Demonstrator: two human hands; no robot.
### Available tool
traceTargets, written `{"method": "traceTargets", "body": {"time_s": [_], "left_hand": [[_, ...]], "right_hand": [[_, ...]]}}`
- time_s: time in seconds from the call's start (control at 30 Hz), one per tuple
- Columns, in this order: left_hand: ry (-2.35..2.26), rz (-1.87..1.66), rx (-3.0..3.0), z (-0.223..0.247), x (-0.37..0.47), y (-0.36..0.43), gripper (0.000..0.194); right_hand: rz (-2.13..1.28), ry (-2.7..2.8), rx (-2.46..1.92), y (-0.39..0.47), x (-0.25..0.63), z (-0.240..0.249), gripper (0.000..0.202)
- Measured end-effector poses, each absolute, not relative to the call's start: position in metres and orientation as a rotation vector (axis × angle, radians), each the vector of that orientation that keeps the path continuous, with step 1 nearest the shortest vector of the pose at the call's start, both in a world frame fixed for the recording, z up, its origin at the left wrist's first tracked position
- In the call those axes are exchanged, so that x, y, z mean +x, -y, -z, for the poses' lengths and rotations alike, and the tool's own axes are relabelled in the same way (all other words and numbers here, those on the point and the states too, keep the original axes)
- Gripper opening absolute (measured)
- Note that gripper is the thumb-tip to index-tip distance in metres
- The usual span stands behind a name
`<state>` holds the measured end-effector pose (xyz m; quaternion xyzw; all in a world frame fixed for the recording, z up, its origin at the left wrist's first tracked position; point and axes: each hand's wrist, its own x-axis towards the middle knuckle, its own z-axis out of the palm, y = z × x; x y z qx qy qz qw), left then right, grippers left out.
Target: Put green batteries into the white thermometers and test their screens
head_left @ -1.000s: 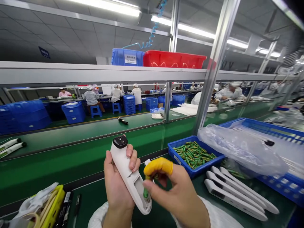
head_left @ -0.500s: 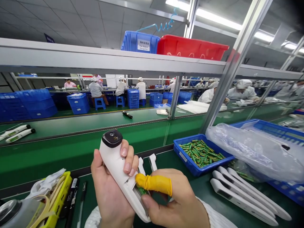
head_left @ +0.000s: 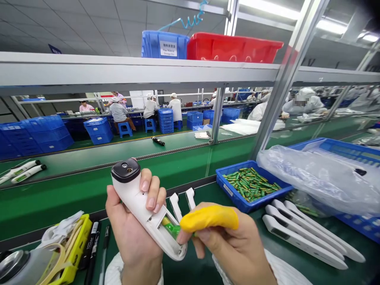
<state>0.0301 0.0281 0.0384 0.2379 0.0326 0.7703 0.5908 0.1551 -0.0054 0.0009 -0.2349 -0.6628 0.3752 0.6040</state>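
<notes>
A long green conveyor bench (head_left: pixel 89 198) runs across the view under a grey metal shelf (head_left: pixel 118 73), so parts lie within arm's reach. At the right a large blue slatted crate (head_left: pixel 356 152) sits half covered by a crumpled clear plastic bag (head_left: pixel 311 182), which seems to shield what lies in it. Beside it, a small blue plastic tray (head_left: pixel 228 189) heaped with green batteries (head_left: pixel 252 186) stands close to the hands, handy for picking. In front of the tray, three white handheld casings (head_left: pixel 305 237) lie side by side in a row, face down.

The left hand (head_left: pixel 130 237) is closed around a white plastic handheld device with a black head (head_left: pixel 142 206), fingers wrapped over its upper body, tilting it so the open battery compartment near its lower end faces upward. The right hand (head_left: pixel 231 245), its forefinger sheathed in a yellow rubber finger cot (head_left: pixel 209 221), pinches a green battery (head_left: pixel 172 229) at that compartment, forefinger pressing along the top. The cot probably gives grip. Two small white parts (head_left: pixel 182 200) lie on the bench just behind the hands.
</notes>
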Motion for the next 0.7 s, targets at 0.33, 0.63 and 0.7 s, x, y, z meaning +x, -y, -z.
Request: {"method": "traceTargets", "body": {"time_s": [0.33, 0.63, 0.7], "left_hand": [[0.025, -1.777, 0.573, -0.038, 0.022, -0.033, 0.056], [0.033, -1.706, 0.82, -0.031, 0.031, -0.037, 0.036], [0.05, -1.655, 0.808, -0.029, 0.036, -0.036, 0.039]], "right_hand": [[-0.781, 1.88, -0.586, -0.007, 0.151, -0.008, 0.017], [-1.349, 1.69, -0.808, -0.009, 0.145, 0.011, 0.041], [-1.473, 1.61, -0.716, -0.012, 0.143, 0.005, 0.051]]}}
